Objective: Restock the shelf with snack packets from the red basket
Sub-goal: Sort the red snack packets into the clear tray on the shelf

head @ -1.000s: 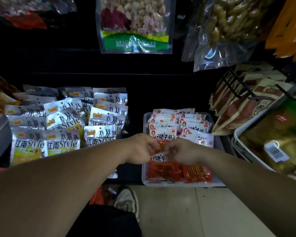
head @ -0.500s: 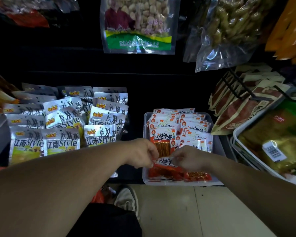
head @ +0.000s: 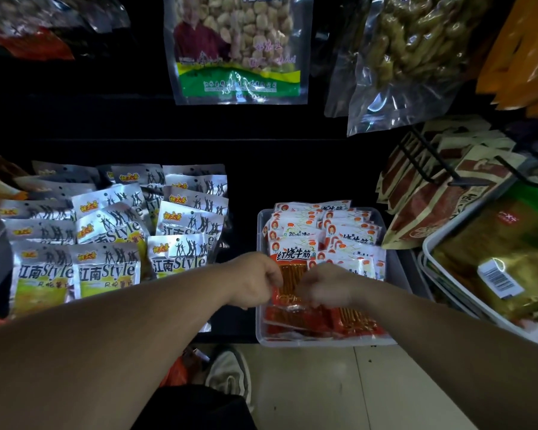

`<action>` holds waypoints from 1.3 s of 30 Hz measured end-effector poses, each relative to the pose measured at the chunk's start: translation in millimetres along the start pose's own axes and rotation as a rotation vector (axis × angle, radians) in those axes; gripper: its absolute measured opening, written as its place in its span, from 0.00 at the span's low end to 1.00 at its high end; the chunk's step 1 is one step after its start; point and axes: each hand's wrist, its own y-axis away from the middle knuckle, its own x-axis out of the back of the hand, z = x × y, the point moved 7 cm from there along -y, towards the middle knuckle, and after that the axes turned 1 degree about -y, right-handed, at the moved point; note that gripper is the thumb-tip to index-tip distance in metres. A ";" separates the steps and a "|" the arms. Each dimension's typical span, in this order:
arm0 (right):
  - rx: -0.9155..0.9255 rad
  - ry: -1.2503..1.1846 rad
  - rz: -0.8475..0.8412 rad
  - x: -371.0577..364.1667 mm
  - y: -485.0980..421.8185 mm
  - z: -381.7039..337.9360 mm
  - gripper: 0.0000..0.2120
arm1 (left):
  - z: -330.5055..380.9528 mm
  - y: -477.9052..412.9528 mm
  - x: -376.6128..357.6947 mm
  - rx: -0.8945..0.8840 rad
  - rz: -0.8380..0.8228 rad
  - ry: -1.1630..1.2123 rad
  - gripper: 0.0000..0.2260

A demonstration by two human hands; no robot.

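Note:
A clear plastic tray (head: 398,274) on the shelf holds rows of red-and-white snack packets (head: 348,234). My left hand (head: 255,282) and my right hand (head: 328,287) meet over the tray's front half. Between them stands one red-and-white snack packet (head: 292,265), upright at the front of the left row. Both hands pinch its lower edge, the left from the left side and the right, blurred, from the right. More red packets (head: 320,321) lie flat in the tray's front end. A red patch (head: 176,372) shows under my left forearm; whether it is the basket I cannot tell.
Silver and yellow packets (head: 106,268) fill the shelf to the left. Brown packets (head: 432,206) hang on black hooks at the right, above a white tray (head: 432,259) of green-gold packs. Clear bags of nuts (head: 236,48) hang overhead. A shoe (head: 230,373) and pale floor lie below.
The packet held between my hands has been tipped up from a low, slanted position to stand upright in the tray's left row. Both hands stayed close together.

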 end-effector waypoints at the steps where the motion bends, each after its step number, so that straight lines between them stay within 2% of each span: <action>1: 0.055 0.053 0.147 13.0 -4.3 -3.8 0.13 | -1.6 -2.3 4.2 -0.010 0.041 0.040 0.15; 3: 0.117 0.225 0.455 37.1 -8.8 -9.4 0.17 | -5.0 -4.6 14.6 -0.032 0.123 0.089 0.16; 5: 0.109 0.388 0.586 50.4 -15.6 -12.9 0.23 | -9.4 -5.7 24.7 -0.040 0.194 0.103 0.19; 7: 0.032 0.394 0.536 52.3 -28.3 -7.4 0.29 | -14.0 -6.4 31.3 -0.029 0.237 0.149 0.19; 9: -0.015 0.342 0.522 52.1 -39.4 -4.0 0.28 | -16.0 -6.7 33.9 -0.019 0.250 0.182 0.18; 12: 0.046 0.310 0.582 52.9 -48.5 -9.5 0.06 | -17.0 -5.2 34.7 -0.006 0.256 0.205 0.17; 14: 0.103 0.242 0.579 54.0 -52.2 -14.2 0.09 | -15.6 -3.4 36.5 -0.004 0.263 0.213 0.16; 18: 0.268 -0.221 0.494 61.6 -42.7 -34.1 0.08 | -13.6 0.4 48.5 -0.024 0.353 0.236 0.15; 20: 0.305 -0.343 0.502 72.7 -25.4 -43.6 0.10 | -11.6 5.0 56.7 -0.047 0.422 0.299 0.12; 23: 0.339 -0.413 0.573 91.5 6.5 -53.4 0.15 | -3.9 11.7 66.1 -0.102 0.517 0.398 0.14; 26: 0.332 -0.514 0.668 109.4 34.2 -56.3 0.18 | 9.1 15.5 65.2 -0.145 0.500 0.534 0.15; 31: 0.297 -0.701 0.644 109.1 52.3 -47.2 0.13 | 22.9 19.0 62.8 -0.132 0.537 0.585 0.13; 35: 0.284 -0.695 0.541 98.5 41.1 -42.3 0.15 | 20.6 19.5 63.6 -0.084 0.594 0.531 0.12; 39: 0.229 -0.620 0.547 99.7 26.8 -42.4 0.13 | 11.1 18.7 77.0 -0.014 0.724 0.342 0.15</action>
